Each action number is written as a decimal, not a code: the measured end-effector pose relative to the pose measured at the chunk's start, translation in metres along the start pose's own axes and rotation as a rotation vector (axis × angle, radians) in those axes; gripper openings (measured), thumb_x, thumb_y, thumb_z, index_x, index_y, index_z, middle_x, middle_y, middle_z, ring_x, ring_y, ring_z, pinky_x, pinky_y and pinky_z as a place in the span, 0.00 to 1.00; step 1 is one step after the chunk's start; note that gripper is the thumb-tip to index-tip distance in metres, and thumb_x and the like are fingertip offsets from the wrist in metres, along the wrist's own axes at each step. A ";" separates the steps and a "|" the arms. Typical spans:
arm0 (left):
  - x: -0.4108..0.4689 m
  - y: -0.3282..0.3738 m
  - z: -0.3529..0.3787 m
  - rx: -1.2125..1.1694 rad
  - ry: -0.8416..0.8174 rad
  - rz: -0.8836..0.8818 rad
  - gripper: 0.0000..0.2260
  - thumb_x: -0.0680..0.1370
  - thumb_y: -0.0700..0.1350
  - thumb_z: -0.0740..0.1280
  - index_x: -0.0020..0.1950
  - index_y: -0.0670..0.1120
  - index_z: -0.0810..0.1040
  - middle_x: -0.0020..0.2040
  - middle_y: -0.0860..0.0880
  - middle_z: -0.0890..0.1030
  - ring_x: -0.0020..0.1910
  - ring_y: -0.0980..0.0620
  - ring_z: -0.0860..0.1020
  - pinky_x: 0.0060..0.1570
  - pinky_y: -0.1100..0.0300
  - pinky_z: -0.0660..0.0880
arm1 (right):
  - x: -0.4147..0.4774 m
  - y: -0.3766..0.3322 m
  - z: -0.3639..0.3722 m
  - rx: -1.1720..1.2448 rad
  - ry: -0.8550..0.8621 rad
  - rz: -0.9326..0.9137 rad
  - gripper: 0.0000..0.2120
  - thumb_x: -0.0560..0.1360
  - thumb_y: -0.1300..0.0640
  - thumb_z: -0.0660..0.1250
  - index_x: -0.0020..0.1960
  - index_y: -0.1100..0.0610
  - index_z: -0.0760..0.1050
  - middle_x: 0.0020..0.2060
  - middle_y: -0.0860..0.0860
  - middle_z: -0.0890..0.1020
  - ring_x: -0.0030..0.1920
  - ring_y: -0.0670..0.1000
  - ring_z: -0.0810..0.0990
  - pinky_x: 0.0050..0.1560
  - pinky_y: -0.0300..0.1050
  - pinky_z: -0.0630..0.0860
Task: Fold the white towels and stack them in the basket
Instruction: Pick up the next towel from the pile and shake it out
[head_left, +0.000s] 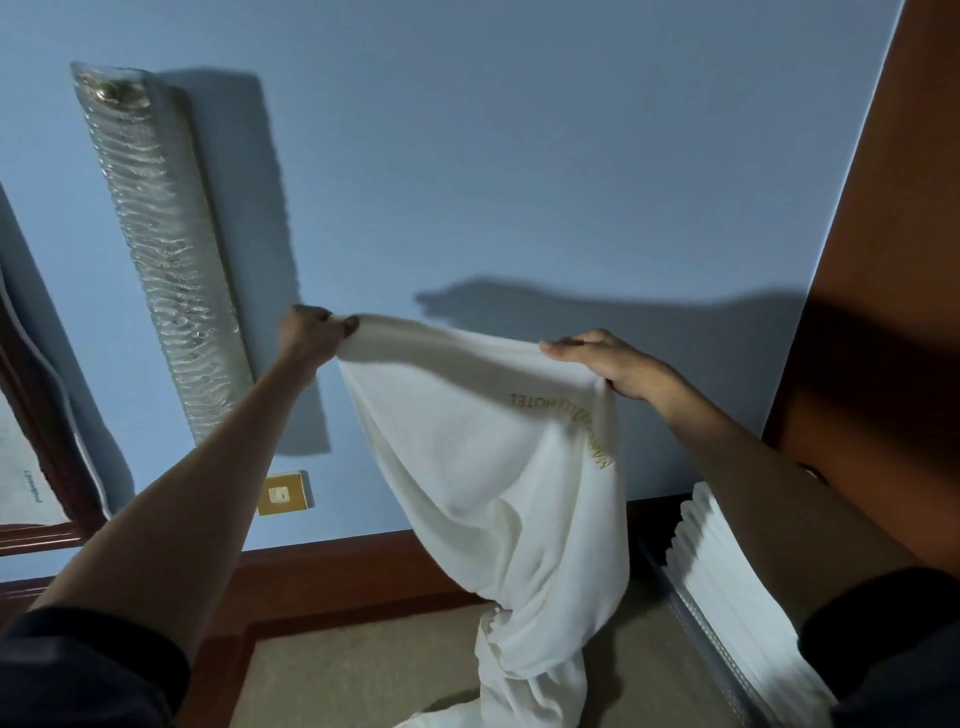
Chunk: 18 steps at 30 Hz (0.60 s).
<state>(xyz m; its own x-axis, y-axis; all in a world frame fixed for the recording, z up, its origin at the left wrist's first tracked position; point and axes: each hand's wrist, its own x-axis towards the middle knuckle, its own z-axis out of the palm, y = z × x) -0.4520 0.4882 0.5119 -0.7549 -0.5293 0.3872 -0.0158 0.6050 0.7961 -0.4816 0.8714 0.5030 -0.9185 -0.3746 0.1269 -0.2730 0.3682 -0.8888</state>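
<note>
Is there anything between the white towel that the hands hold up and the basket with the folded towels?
Nothing visible does. The white embroidered towel hangs from the left hand and right hand, just left of the grey basket with its stack of folded white towels; only the right forearm crosses above that stack.

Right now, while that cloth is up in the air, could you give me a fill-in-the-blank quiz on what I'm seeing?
1. The left hand and the right hand hold a white towel up in front of a ____ wall.
2. The lettering on the towel is ____ in colour.
3. The stack of folded towels lies beneath the person's ____ arm.

Missing words: blue; gold; right.
</note>
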 end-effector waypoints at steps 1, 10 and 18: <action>0.000 -0.003 -0.002 0.060 -0.004 -0.011 0.18 0.77 0.48 0.75 0.33 0.40 0.75 0.35 0.38 0.76 0.39 0.42 0.76 0.36 0.53 0.68 | 0.002 0.000 0.003 -0.026 -0.009 0.002 0.11 0.76 0.45 0.72 0.55 0.50 0.84 0.53 0.45 0.86 0.56 0.44 0.84 0.58 0.35 0.76; -0.034 0.029 0.005 0.304 -0.818 0.125 0.37 0.72 0.46 0.80 0.78 0.52 0.70 0.75 0.49 0.71 0.73 0.48 0.70 0.69 0.55 0.69 | 0.018 -0.024 0.038 0.028 -0.153 -0.009 0.15 0.75 0.44 0.72 0.55 0.52 0.84 0.56 0.49 0.86 0.61 0.48 0.82 0.71 0.47 0.71; -0.069 0.042 0.047 -0.263 -1.197 0.070 0.14 0.81 0.47 0.69 0.58 0.36 0.80 0.57 0.43 0.81 0.58 0.50 0.81 0.66 0.52 0.75 | 0.012 -0.029 0.047 0.048 -0.261 -0.002 0.13 0.77 0.44 0.72 0.47 0.54 0.85 0.48 0.52 0.87 0.50 0.51 0.86 0.56 0.45 0.77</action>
<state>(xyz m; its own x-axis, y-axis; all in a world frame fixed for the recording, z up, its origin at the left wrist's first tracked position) -0.4313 0.5781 0.4973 -0.8770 0.4630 -0.1284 0.0766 0.3986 0.9139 -0.4714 0.8160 0.5096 -0.8113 -0.5844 0.0159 -0.2546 0.3288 -0.9094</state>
